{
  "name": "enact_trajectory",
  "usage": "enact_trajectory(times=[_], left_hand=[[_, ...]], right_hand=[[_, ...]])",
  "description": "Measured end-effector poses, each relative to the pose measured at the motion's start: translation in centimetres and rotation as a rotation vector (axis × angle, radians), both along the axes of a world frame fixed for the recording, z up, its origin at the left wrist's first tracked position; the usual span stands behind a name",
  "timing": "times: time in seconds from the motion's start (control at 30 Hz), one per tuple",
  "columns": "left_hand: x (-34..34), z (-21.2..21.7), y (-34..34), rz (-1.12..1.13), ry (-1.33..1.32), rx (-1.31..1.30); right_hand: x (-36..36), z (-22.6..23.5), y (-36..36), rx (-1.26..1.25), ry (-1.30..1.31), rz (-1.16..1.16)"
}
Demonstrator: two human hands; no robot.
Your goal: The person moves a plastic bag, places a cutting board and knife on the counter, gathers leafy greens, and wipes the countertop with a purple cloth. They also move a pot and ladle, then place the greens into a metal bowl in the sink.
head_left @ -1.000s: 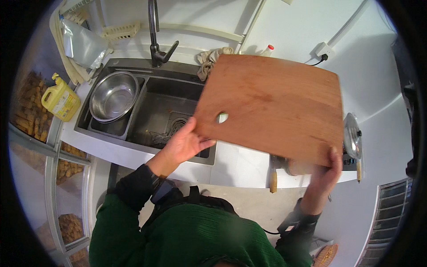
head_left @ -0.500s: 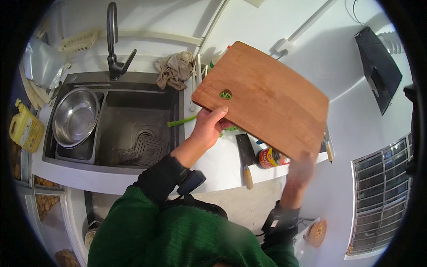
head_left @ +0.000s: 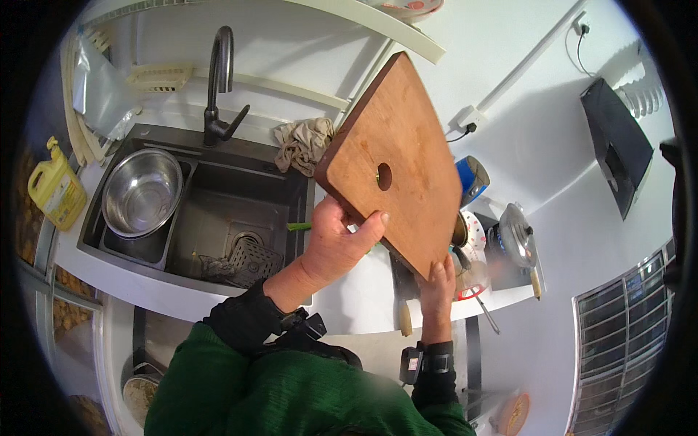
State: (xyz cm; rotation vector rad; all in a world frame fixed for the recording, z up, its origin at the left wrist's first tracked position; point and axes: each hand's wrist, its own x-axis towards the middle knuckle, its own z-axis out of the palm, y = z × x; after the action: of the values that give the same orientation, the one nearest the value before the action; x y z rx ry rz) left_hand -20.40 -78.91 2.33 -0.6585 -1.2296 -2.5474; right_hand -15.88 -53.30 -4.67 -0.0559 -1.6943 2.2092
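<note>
A wooden cutting board point(head_left: 414, 138) is held up and tilted over the white counter, its thick left edge showing. My left hand point(head_left: 338, 243) grips its lower left edge, thumb on the face below the oval hole. My right hand point(head_left: 438, 294) holds the near bottom corner, with some fingers hidden. Beneath the board lies a cleaver, partly covered, its wooden handle point(head_left: 405, 318) pointing toward me. The tip of a green stalk point(head_left: 298, 227) shows left of the board, beside my left hand.
On the left, a dark sink point(head_left: 218, 171) holds a steel bowl point(head_left: 142, 192) and a perforated drain basket point(head_left: 256, 261) under the black faucet point(head_left: 218, 87). A crumpled rag point(head_left: 304, 144) sits behind. At right are a lidded pot point(head_left: 518, 236), a blue can point(head_left: 472, 178) and a red-rimmed container point(head_left: 472, 280).
The cutting board has swung to a steeper tilt, its right end moving left. My right hand has come inward with it. The pot and blue can at right have come into view.
</note>
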Motion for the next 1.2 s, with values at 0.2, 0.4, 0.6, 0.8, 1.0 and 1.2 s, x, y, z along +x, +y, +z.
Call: enact_trajectory(times=[0.2,0.4,0.6,0.8,1.0,1.2], left_hand=[[0.6,1.0,-0.4,0.086,0.001,0.020],[2.8,1.6,1.7,0.122,0.057,-0.300],[3.7,2.5,5.1,0.439,0.460,-0.609],[3.9,3.1,8.8,0.522,0.563,-0.665],[1.5,2.5,10.6,0.581,0.543,-0.717],[-1.1,2.0,10.7,0.590,0.511,-0.745]], right_hand=[[-0.1,-0.8,-0.9,0.019,-0.030,-0.022],[0.0,-4.9,-2.4,-0.207,-0.279,-0.044],[-0.2,-6.5,-5.7,-0.460,-0.349,0.064],[-1.5,-4.9,-6.4,-0.506,-0.673,0.197],[-3.7,-5.7,-7.1,-0.441,-0.875,0.273],[-6.0,-8.2,-6.9,-0.449,-0.788,0.317]])
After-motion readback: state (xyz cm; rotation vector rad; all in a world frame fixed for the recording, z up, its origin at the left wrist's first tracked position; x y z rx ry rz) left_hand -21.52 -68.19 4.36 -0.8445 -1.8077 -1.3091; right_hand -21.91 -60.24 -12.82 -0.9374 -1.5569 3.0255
